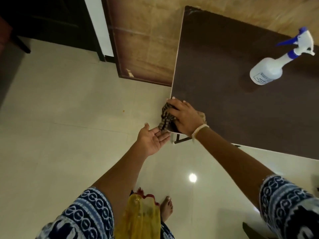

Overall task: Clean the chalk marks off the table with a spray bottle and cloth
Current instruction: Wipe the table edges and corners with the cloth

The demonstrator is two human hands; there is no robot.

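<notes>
The right hand (184,116) lies palm-down with fingers spread flat on a striped cloth (166,116), pressing it onto the near corner of the dark brown table (224,69) at the middle of the frame. Part of the cloth hangs over the table's edge. Just below that corner the left hand (151,139) is held palm-up and slack, fingers relaxed, its fingertips touching the dangling end of the cloth from underneath. A pale band sits on the right wrist. Well away, at the upper right of the frame, a white spray bottle (269,69) with a blue trigger head stands on the tabletop, untouched. Left of the table a wooden panel (143,49) leans by the wall. Pale floor tiles (60,118) fill the left and bottom, where a bare foot (167,208) and patterned blue sleeves show.
</notes>
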